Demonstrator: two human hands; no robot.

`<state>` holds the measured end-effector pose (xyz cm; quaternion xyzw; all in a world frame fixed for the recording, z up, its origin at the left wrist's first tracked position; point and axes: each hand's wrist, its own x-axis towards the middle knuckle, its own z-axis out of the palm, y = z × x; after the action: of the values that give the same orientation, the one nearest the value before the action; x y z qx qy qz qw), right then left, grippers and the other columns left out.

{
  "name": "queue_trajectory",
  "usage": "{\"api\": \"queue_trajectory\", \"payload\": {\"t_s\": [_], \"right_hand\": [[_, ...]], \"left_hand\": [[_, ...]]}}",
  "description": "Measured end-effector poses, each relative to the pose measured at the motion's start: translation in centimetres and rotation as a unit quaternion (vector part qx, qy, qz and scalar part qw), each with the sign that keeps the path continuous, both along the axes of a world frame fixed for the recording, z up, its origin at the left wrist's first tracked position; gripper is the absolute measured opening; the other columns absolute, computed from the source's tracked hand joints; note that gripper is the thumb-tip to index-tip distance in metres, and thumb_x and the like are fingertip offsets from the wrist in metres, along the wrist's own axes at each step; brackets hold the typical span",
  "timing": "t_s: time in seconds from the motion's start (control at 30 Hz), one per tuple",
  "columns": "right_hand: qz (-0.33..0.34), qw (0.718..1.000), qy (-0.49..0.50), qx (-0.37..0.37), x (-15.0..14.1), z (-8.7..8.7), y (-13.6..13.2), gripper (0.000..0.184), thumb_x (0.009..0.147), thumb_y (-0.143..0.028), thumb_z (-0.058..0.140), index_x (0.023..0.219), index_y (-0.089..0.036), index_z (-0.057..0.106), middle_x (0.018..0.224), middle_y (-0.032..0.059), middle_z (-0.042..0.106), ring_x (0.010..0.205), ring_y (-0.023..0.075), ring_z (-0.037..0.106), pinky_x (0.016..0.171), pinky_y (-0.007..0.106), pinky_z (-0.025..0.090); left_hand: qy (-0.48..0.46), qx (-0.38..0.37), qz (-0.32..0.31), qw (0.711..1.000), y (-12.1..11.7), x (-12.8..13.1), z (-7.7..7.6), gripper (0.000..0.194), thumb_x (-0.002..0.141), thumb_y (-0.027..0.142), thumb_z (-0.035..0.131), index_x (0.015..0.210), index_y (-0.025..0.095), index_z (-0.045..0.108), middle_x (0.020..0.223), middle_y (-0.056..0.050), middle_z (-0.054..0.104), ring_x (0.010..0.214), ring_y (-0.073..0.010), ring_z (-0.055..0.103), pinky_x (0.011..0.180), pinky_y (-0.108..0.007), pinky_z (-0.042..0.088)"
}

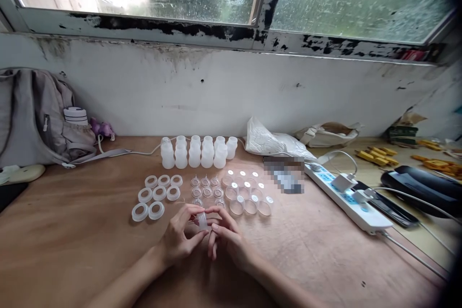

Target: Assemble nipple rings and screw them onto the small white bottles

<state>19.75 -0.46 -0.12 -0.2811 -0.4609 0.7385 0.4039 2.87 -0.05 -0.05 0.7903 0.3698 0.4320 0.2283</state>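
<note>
My left hand (182, 232) pinches a translucent ribbed screw ring (202, 221) on its edge, between thumb and fingertips. My right hand (229, 235) meets it from the other side, its index fingertip at the ring's upper edge and its other fingers curled below. Whether anything sits inside the ring I cannot tell. Just beyond the hands lie several clear nipple-shaped pieces (207, 192), partly hidden by the fingers. Similar screw rings (159, 194) lie flat in rows to the left. Clear round caps (250, 205) stand in rows to the right.
Frosted white bottles (195, 151) stand in a cluster at the back. A white plastic bag (267, 139) lies right of them. Farther right is a power strip (346, 197) with plugs and cables. A grey backpack (32, 115) stands at the left, against the wall.
</note>
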Motion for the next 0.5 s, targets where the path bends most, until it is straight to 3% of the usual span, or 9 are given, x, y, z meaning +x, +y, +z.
{"api": "queue_trajectory", "payload": {"t_s": [0.07,0.17,0.3,0.4,0.5], "right_hand": [[0.003,1.000,-0.019,0.007,-0.05,0.24,0.02,0.032,0.078,-0.036,0.053,0.102,-0.021,0.039,0.074,-0.0007,0.059,0.041,0.0095,0.055,0.037,0.020,0.041],[-0.034,0.991,-0.105,0.074,-0.13,0.69,-0.04,0.026,0.078,-0.038,0.054,0.093,-0.019,0.046,0.071,-0.0010,0.058,0.042,0.0081,0.053,0.040,0.020,0.041],[-0.112,0.952,-0.225,0.173,0.00,1.03,-0.13,0.020,0.078,-0.036,0.055,0.083,-0.017,0.054,0.057,-0.0034,0.053,0.045,0.0078,0.050,0.044,0.020,0.040],[-0.190,0.931,-0.240,0.197,0.31,0.91,0.09,0.018,0.078,-0.035,0.055,0.082,-0.017,0.052,0.053,-0.0058,0.045,0.044,0.0065,0.044,0.042,0.018,0.036],[-0.208,0.938,-0.216,0.175,0.49,0.58,0.43,0.021,0.079,-0.036,0.055,0.089,-0.019,0.050,0.061,-0.0050,0.046,0.044,0.0054,0.042,0.039,0.017,0.035]], "left_hand": [[-0.001,0.003,-0.002,1.000,-0.02,-0.03,0.01,0.036,0.072,0.014,0.058,0.106,0.020,0.046,0.099,-0.006,0.054,0.094,-0.0192,0.054,0.079,-0.031,0.048],[0.013,0.010,-0.007,1.000,-0.06,-0.03,-0.08,0.040,0.071,0.012,0.057,0.108,0.019,0.045,0.102,-0.008,0.054,0.098,-0.0202,0.053,0.083,-0.032,0.047],[0.038,0.058,-0.003,0.998,-0.10,0.14,-0.21,0.039,0.073,0.012,0.055,0.110,0.020,0.047,0.105,-0.008,0.056,0.105,-0.0221,0.051,0.090,-0.038,0.044],[0.031,0.088,0.016,0.996,-0.20,0.26,-0.18,0.029,0.075,0.016,0.058,0.103,0.019,0.051,0.103,-0.009,0.059,0.104,-0.0232,0.052,0.089,-0.040,0.045],[0.020,0.085,0.022,0.996,-0.37,0.29,-0.20,0.021,0.075,0.017,0.058,0.095,0.019,0.053,0.104,-0.009,0.059,0.100,-0.0215,0.055,0.084,-0.036,0.048]]}}
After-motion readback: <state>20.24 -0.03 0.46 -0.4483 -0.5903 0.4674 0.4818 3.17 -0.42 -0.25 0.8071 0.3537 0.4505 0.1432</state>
